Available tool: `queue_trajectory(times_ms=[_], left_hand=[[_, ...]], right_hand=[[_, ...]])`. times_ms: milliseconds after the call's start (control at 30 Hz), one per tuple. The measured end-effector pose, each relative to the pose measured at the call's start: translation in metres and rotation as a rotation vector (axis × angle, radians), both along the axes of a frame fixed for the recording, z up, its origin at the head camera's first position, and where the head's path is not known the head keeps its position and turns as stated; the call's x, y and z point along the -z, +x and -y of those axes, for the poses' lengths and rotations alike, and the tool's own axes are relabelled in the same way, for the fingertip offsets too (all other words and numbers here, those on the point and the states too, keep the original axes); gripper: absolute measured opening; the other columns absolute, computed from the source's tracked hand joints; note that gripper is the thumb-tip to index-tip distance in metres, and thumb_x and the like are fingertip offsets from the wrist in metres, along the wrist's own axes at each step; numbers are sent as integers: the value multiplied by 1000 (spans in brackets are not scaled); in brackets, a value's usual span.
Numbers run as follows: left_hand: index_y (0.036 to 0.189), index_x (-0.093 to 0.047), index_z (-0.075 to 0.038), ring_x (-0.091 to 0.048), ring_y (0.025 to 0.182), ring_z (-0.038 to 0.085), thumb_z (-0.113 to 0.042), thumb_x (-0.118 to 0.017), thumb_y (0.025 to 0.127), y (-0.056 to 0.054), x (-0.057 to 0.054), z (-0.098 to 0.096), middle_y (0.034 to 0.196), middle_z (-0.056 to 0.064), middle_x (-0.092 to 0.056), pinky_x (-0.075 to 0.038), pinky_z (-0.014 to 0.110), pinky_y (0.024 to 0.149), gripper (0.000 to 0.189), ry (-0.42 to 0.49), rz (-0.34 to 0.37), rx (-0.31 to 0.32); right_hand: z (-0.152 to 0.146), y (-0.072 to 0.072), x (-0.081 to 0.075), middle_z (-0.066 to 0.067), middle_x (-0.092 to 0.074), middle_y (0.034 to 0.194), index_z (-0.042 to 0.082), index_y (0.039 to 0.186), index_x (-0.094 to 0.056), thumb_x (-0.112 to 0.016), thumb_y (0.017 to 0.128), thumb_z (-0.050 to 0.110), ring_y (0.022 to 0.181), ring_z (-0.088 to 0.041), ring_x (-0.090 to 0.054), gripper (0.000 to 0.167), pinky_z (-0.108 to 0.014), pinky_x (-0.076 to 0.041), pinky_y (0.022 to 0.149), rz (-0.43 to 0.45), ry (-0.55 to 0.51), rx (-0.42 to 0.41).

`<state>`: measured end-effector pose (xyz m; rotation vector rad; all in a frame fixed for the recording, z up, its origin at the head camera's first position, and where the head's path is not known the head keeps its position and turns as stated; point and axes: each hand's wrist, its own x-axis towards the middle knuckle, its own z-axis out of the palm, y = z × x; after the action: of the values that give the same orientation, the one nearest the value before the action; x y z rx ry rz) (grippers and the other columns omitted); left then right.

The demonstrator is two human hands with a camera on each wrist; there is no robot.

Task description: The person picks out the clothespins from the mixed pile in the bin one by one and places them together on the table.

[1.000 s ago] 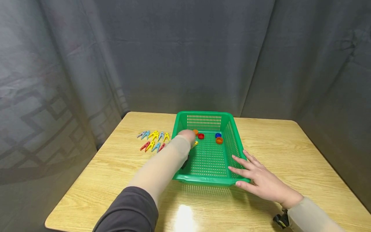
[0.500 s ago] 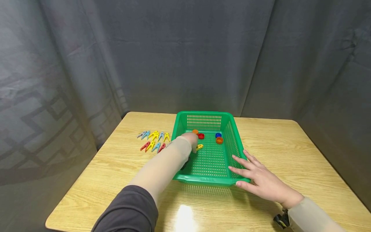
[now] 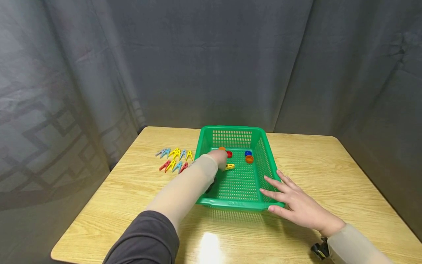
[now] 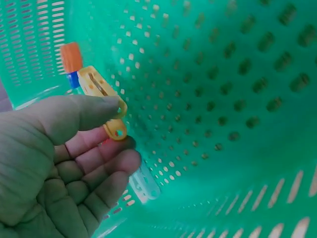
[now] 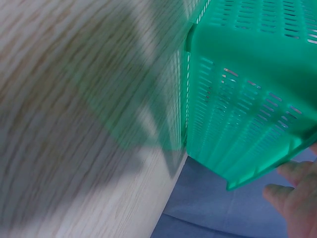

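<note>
Inside the green plastic basket, my left hand pinches a yellow clothespin between thumb and fingers, seen best in the left wrist view. In the head view the yellow tip of that clothespin pokes out to the right of the hand. Just below the fingertips a pale blue clothespin lies by the basket's floor, partly covered by them. My right hand rests on the basket's near right corner, fingers spread and straight over the rim; the right wrist view catches only its fingers at the edge.
Round caps lie toward the basket's far end: a red cap, a blue cap, an orange cap and another orange one. Left of the basket, several clothespins lie in two rows on the wooden table. Dark curtains hang behind.
My left hand has shifted slightly right inside the basket, and more of the yellow clothespin shows beside it. My right hand has stayed on the rim.
</note>
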<state>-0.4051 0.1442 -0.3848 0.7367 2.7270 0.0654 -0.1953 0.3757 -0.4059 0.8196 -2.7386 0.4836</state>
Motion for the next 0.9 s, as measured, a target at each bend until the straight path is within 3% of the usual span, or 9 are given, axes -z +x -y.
queue_trajectory(times_ms=[133,233,333,400,500,633,900], left_hand=[[65,-49,-14,-33,58,14,-9,-63,87,-2,-1,1,76,0,-43,-33,26,55,27,74,26,59],[71,-53,-14,-38,63,10,-14,-66,89,-4,-3,2,74,-4,-45,-39,25,61,22,141,33,112],[92,-67,-12,-53,81,9,-21,-70,88,-6,-5,3,91,-5,-61,-47,27,76,10,219,38,129],[105,-70,-12,-57,94,11,-22,-71,88,-6,-8,3,106,-3,-64,-48,29,83,20,258,30,144],[109,-71,-12,-58,99,13,-22,-69,89,-4,-14,4,114,-1,-65,-48,30,86,23,293,32,166],[109,-70,-13,-58,96,13,-24,-69,89,-1,-28,9,113,-1,-65,-49,30,84,22,322,30,181],[94,-71,-15,-53,76,14,-24,-71,87,5,-55,26,91,-4,-64,-46,27,70,11,366,2,229]], right_hand=[[0,0,0,-4,-36,152,24,133,-60,-65,91,36,144,-40,-12,44,-63,-22,105,-3,0,1],[0,1,0,-3,-36,152,25,133,-60,-65,91,37,144,-40,-12,44,-62,-22,106,2,2,5],[1,1,0,-2,-36,152,26,133,-59,-65,91,37,144,-40,-12,44,-62,-22,106,8,6,7],[1,1,0,-2,-35,153,26,133,-59,-65,91,38,144,-39,-12,44,-60,-20,108,8,9,7],[1,1,-1,-2,-35,153,25,134,-59,-64,92,37,144,-40,-12,44,-55,-17,111,1,13,-1],[0,1,-2,-3,-36,152,25,134,-59,-64,92,36,143,-40,-13,44,-52,-16,113,-12,16,-3],[0,1,-2,-3,-37,151,25,133,-60,-65,91,37,143,-40,-13,43,-66,-27,101,-7,17,7]])
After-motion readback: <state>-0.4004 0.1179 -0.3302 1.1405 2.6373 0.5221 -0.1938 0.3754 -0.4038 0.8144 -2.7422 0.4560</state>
